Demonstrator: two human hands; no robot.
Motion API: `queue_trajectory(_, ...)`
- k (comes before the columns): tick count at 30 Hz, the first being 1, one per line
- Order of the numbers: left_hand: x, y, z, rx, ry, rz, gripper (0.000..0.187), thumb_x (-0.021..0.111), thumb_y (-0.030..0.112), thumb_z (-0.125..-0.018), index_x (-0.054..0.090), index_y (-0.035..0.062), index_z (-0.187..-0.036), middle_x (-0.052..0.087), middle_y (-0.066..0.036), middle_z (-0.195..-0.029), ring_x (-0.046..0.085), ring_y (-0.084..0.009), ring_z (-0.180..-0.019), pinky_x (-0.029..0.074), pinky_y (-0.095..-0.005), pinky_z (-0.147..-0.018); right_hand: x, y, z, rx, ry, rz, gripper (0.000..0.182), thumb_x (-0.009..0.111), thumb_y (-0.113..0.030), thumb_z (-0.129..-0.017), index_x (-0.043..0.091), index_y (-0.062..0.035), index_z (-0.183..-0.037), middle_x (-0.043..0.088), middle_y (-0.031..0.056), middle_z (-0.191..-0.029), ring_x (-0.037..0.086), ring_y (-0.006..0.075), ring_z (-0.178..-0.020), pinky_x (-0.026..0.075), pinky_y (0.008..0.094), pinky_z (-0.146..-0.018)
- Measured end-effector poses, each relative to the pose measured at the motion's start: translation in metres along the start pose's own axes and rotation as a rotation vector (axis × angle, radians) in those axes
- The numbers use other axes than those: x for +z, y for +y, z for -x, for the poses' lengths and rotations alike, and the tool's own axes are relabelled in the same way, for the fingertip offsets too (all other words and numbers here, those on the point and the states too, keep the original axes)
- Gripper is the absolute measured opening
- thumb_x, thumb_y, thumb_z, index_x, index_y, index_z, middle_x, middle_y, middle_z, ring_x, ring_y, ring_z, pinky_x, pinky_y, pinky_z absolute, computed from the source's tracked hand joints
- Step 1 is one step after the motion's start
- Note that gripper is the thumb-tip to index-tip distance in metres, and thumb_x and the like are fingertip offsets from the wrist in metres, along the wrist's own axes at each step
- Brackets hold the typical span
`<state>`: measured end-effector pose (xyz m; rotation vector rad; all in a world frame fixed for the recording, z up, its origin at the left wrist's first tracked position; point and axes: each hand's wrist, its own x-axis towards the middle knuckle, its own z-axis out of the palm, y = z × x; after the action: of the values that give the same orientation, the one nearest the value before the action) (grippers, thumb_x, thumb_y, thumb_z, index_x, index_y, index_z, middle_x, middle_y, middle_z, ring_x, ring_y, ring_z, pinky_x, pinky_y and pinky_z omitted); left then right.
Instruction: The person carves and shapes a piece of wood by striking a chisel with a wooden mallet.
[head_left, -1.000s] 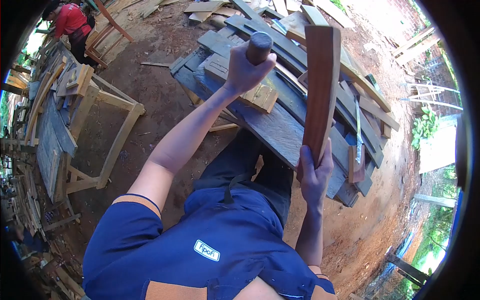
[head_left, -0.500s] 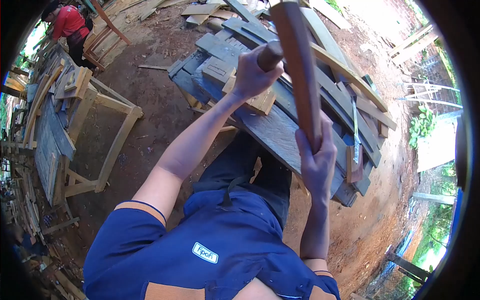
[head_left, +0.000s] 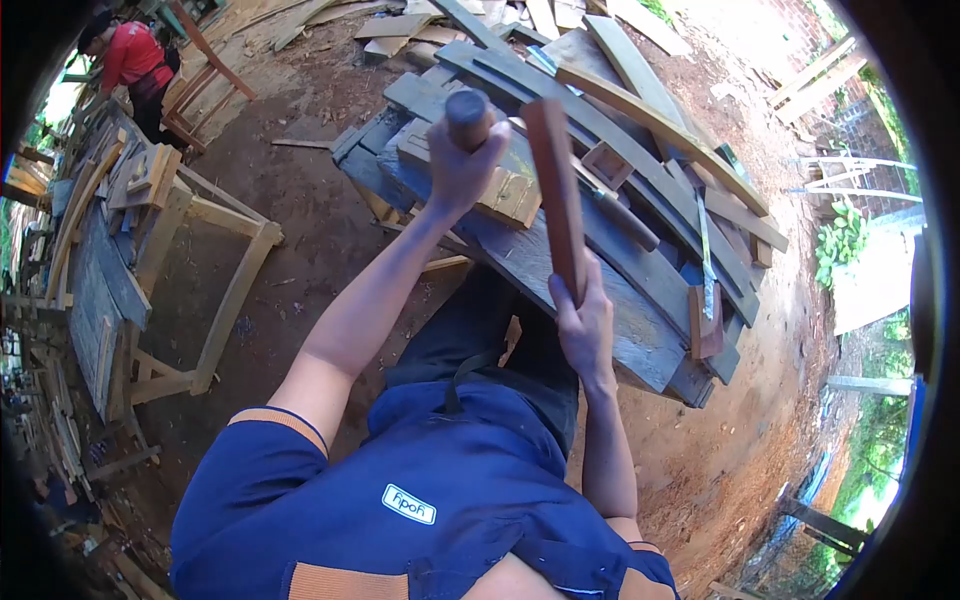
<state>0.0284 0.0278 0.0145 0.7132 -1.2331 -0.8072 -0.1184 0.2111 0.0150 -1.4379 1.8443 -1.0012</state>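
Note:
My left hand (head_left: 460,172) is closed around a dark round wooden handle (head_left: 468,112), its blunt end up. Whatever lies below the fist is hidden. Gripped in my right hand (head_left: 586,325) is a long reddish-brown wooden bar (head_left: 556,200), tilted upward. Below the left hand, a pale wooden block (head_left: 512,197) with small marks or cuts rests on the worn workbench (head_left: 520,250). Right of the bar lies a chisel-like tool with a dark handle (head_left: 628,222), near a small box-shaped wooden piece (head_left: 606,165).
Long planks (head_left: 660,130) are stacked across the bench's far side. A brown block (head_left: 705,325) sits at its right end with a thin strip (head_left: 708,245). Another wooden bench (head_left: 230,300) stands left. A person in red (head_left: 132,55) works beside a wooden chair (head_left: 205,85).
My left hand has moved left and slightly down, with the round handle now pointing more toward the camera. My right hand and the wooden bar have shifted left and lower, uncovering the dark-handled tool.

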Motion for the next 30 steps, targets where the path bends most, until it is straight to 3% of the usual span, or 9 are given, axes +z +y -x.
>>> queue_trajectory(5,-0.009,0.014,0.0,-0.126,-0.012,0.191,0.015,0.06,-0.001,-0.085,0.049,0.0053,-0.077,0.049,-0.001,-0.057,0.044,-0.0069,-0.043,0.036,-0.0234,-0.043,0.013,0.044,0.003,0.136,-0.145,0.242,0.054,0.054,-0.033,-0.094,0.036,-0.0146,-0.141,0.067,0.0275,-0.1,0.063,0.0484,-0.095,0.048,0.0545,-0.082)
queue_trajectory(8,-0.011,0.02,-0.003,-0.078,-0.032,0.201,0.015,0.061,-0.001,-0.085,0.049,0.0052,-0.077,0.048,-0.001,-0.057,0.043,-0.0066,-0.042,0.036,-0.0231,-0.043,0.017,0.056,0.007,0.127,-0.156,0.307,0.053,0.054,-0.032,-0.094,0.036,-0.0147,-0.141,0.067,0.0261,-0.101,0.063,0.0478,-0.097,0.048,0.0539,-0.083)
queue_trajectory(11,-0.007,0.035,-0.012,-0.071,-0.075,0.238,0.014,0.061,0.0,-0.085,0.05,0.0044,-0.078,0.049,-0.001,-0.057,0.044,-0.0065,-0.042,0.036,-0.0231,-0.042,0.016,0.049,0.006,0.174,-0.185,0.216,0.054,0.055,-0.032,-0.093,0.036,-0.0148,-0.141,0.067,0.0257,-0.102,0.063,0.0475,-0.099,0.048,0.0536,-0.084)
queue_trajectory(21,0.003,-0.006,-0.021,0.055,-0.232,0.029,0.013,0.064,0.002,-0.085,0.055,0.0037,-0.077,0.054,0.0,-0.06,0.05,-0.0052,-0.047,0.038,-0.0207,-0.042,0.019,0.059,0.004,0.136,-0.182,0.14,0.052,0.054,-0.031,-0.094,0.037,-0.0158,-0.14,0.066,0.0291,-0.103,0.062,0.0489,-0.1,0.047,0.0535,-0.085)
queue_trajectory(28,0.009,-0.006,-0.022,0.037,-0.251,0.035,0.014,0.065,0.004,-0.085,0.056,0.004,-0.074,0.054,0.001,-0.059,0.051,-0.0044,-0.048,0.039,-0.0204,-0.042,0.02,0.061,0.004,0.135,-0.179,0.105,0.052,0.054,-0.029,-0.094,0.036,-0.0159,-0.14,0.065,0.0311,-0.104,0.061,0.0503,-0.1,0.047,0.0541,-0.085)
queue_trajectory(30,0.008,-0.006,-0.022,-0.041,-0.251,-0.012,0.018,0.072,0.014,-0.08,0.062,0.0019,-0.072,0.061,0.0,-0.064,0.056,-0.0065,-0.06,0.047,-0.0261,-0.057,0.021,0.062,0.005,0.138,-0.179,0.088,0.052,0.054,-0.028,-0.094,0.036,-0.0157,-0.14,0.065,0.0314,-0.104,0.061,0.0503,-0.101,0.047,0.0541,-0.085)
